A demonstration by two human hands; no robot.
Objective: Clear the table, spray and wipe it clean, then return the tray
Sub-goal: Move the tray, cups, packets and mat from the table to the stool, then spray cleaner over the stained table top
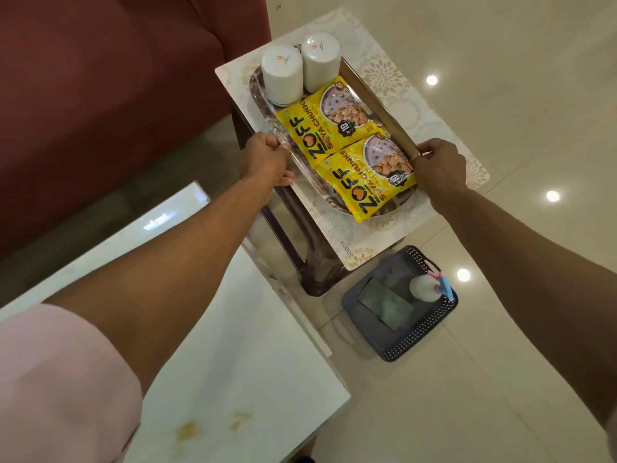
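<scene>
The steel tray (263,95) is gripped at its two long rims, the left hand (267,158) closed on one and the right hand (437,165) on the other. It is best lifted level and slowly from the small table (377,242), so the two inverted white cups (282,78) stay upright. Two yellow soya-chunk packets (337,135) are seen lying flat nearer the hands.

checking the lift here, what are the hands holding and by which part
Both hands hold the steel tray: the left hand grips its left long rim, the right hand its right long rim, both near the end closest to the person.
</scene>
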